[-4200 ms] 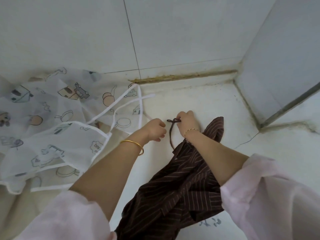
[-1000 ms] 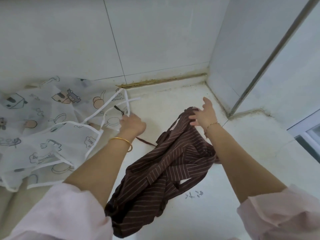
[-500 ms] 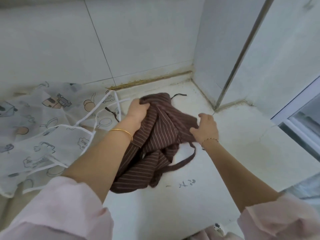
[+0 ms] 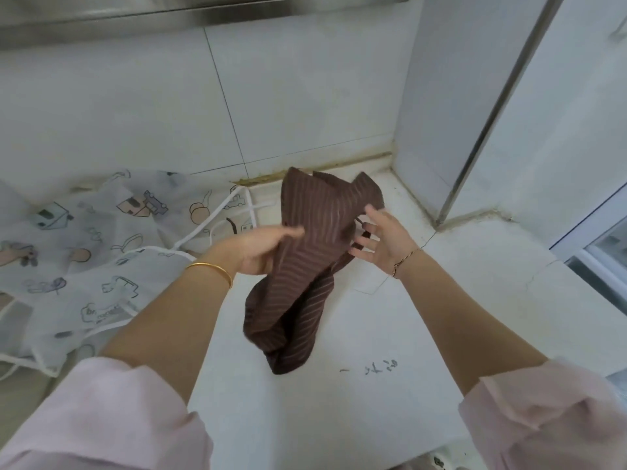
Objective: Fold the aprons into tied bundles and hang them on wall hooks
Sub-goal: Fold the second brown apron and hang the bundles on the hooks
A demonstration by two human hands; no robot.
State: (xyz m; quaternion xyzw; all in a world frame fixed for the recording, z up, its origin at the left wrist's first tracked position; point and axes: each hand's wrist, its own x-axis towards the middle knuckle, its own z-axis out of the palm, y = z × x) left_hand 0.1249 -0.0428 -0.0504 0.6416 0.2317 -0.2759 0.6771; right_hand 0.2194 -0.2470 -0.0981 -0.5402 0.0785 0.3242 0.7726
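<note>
**Brown striped apron held up between both hands.** We see the brown striped apron [image 4: 305, 266] bunched and lifted above the white tabletop [image 4: 339, 418]. We cannot tell whether its lower end touches the surface, and motion blur softens its stripes. The left hand [image 4: 258, 247] grips the cloth with the thumb laid across the front; its fingers are hidden behind the fabric. The right hand [image 4: 385, 245] is spread with straight fingers at the apron's far edge. A dark tie [image 4: 363, 236] crosses them, and we cannot make out how it runs between them. A white printed apron [image 4: 101, 239] lies on the tabletop to the left, cut off by the frame edge. Small dark marks [image 4: 380, 366] on the tabletop are illegible.
</note>
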